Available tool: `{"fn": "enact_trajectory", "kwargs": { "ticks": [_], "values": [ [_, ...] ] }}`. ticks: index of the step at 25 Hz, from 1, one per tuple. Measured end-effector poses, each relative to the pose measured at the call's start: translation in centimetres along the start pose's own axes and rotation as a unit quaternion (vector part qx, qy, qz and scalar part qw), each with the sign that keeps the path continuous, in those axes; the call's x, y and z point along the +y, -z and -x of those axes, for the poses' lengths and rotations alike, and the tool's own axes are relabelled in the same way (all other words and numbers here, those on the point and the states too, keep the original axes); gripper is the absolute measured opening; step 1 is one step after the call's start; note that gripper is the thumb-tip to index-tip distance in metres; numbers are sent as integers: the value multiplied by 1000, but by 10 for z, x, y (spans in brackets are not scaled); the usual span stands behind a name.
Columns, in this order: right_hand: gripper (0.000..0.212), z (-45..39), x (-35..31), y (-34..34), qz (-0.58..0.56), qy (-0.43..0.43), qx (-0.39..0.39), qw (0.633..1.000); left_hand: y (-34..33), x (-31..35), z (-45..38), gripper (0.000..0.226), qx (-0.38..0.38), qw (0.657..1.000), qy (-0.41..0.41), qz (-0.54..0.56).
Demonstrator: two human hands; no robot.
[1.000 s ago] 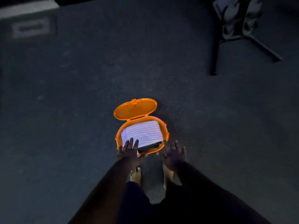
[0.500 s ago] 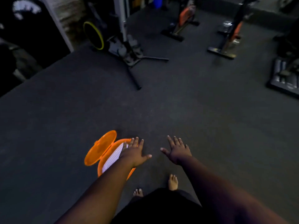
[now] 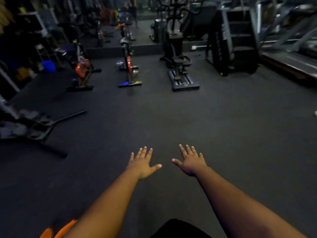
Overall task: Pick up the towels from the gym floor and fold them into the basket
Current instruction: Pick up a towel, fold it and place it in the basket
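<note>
Left hand (image 3: 143, 164) and right hand (image 3: 191, 161) held out over the floor (image 3: 171, 117), fingers straight, spread, holding nothing; orange basket (image 3: 56, 231) edge beside left arm

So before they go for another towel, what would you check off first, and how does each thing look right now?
1. Left hand free: ok, fingers spread, holding nothing.
2. Right hand free: ok, same.
3. Floor ahead clear to walk: ok; exercise bike and stepper stand well back.
4. Next towel spotted: not ok, none visible on the floor.
5. Basket within reach: ok, an orange edge shows at lower left.
6. Basket has room: cannot tell, its inside is out of view.
</note>
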State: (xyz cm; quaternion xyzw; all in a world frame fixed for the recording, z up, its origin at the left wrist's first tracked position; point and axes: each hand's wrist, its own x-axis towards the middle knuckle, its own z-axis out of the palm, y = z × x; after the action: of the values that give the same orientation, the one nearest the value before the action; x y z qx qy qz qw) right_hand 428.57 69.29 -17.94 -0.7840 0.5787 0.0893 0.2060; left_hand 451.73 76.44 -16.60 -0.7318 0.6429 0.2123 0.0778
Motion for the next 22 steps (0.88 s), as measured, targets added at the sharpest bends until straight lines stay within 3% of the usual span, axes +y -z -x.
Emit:
{"fn": "enact_trajectory", "kwargs": {
  "ticks": [10,22],
  "values": [
    [93,17,284,124,-64,-186,111,974,81,312,-146,101,17,977,-201,-75],
    [91,-32,515,227,-127,-393,166,895,142,600,-336,102,7,894,-417,-162]
  ]
}}
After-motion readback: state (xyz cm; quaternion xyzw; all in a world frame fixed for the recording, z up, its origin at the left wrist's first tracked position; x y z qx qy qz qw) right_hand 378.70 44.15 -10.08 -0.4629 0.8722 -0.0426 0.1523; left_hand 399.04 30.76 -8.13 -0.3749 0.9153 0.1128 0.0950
